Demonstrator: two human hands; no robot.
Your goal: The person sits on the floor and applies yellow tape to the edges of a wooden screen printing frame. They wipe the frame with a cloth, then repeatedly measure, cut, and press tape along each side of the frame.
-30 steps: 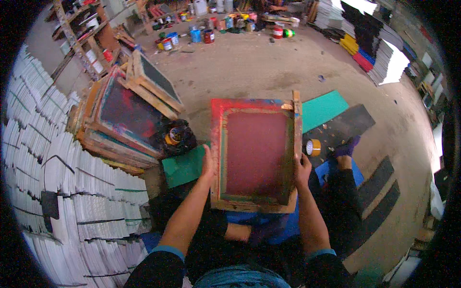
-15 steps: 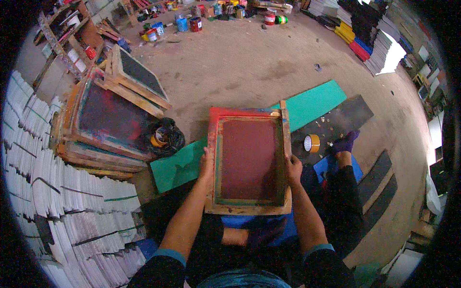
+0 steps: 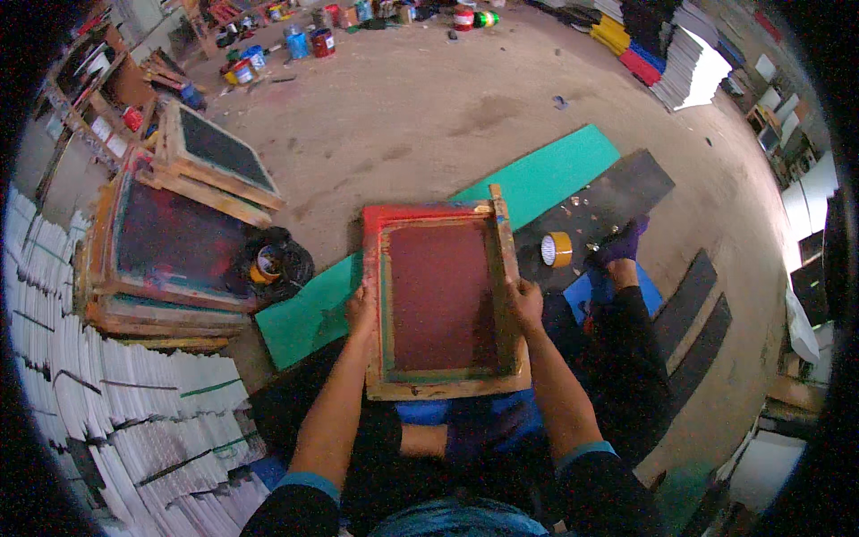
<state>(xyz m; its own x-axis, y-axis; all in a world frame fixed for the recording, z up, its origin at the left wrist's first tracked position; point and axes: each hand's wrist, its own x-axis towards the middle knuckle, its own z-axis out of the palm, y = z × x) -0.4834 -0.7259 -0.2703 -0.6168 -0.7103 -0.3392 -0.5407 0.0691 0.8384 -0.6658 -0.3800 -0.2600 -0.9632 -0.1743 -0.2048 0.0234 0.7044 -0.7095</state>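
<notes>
Over my lap I hold a wooden screen-printing frame (image 3: 443, 300) with a dark reddish mesh and red-stained upper edge. My left hand (image 3: 361, 310) is closed on its left side, and my right hand (image 3: 524, 304) grips the right side, where a wooden strip runs along the edge and sticks out past the top. Parts of the fingers are hidden behind the wood. Beyond the frame a green board (image 3: 555, 166) lies slantwise on the floor. To the right, a roll of yellow-brown tape (image 3: 557, 250) rests on a dark board (image 3: 640, 183).
At left, stacked wooden screens (image 3: 179, 237) stand beside a black bag (image 3: 291, 255) with another tape roll. Bundled white sheets (image 3: 143, 385) fill the lower left. Dark strips (image 3: 689, 304) lie right of my outstretched leg. Paint cans (image 3: 297, 43) and sheet stacks (image 3: 689, 67) stand far off.
The view has swung slightly right and down, shifting the surroundings left and upward. Both hands keep their grip on the screen-printing frame, which sits slightly nearer me against the floor items.
</notes>
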